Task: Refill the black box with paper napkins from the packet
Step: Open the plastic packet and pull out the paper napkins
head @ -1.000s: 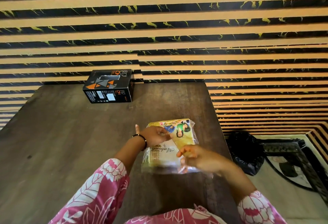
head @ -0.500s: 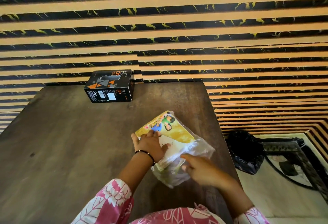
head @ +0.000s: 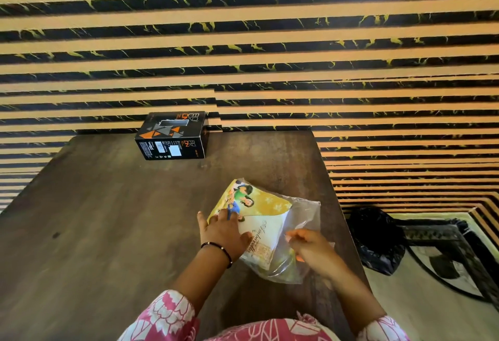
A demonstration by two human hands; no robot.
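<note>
A clear plastic packet of paper napkins [head: 266, 221], with a yellow printed label, lies tilted on the dark wooden table [head: 108, 232] near its right edge. My left hand [head: 225, 232] presses flat on the packet's left side, fingers spread over the label. My right hand [head: 310, 248] pinches the loose clear plastic at the packet's right end. The black box [head: 172, 135], printed with orange and grey triangles, stands closed at the table's far edge against the wall, well apart from both hands.
A wall with orange and black stripes [head: 270, 43] rises right behind the table. A black plastic bag [head: 375, 240] and a dark metal frame [head: 459, 248] sit on the floor to the right of the table.
The packet has been turned and shifted right, its label end now pointing away and left. My left hand moved onto its left side; my right hand shifted to the loose plastic end.
</note>
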